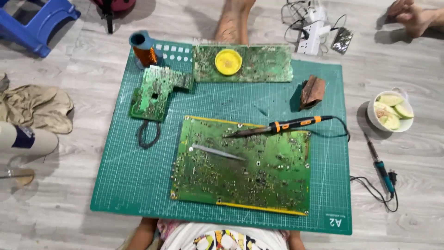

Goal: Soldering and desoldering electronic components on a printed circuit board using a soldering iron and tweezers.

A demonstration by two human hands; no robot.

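Observation:
Neither of my hands shows in the head view; only my patterned white shirt (226,240) fills the bottom edge. A large green circuit board (240,166) lies on the green cutting mat (134,180) right in front of me. An orange-and-black soldering iron (277,126) rests across the board's top edge, tip pointing left. Metal tweezers (217,152) lie on the board's left half. A long board (259,65) with a yellow round tin (228,62) on it sits at the mat's far edge. A smaller board (155,92) lies at the upper left.
A teal spool with copper wire (144,50), a brown pouch (312,91), a power strip (311,32), a white bowl of sliced fruit (391,111) and a second blue-handled iron (381,169) lie around. Another person's leg (233,21) and foot (411,16) are at the top. A blue stool (37,21) stands far left.

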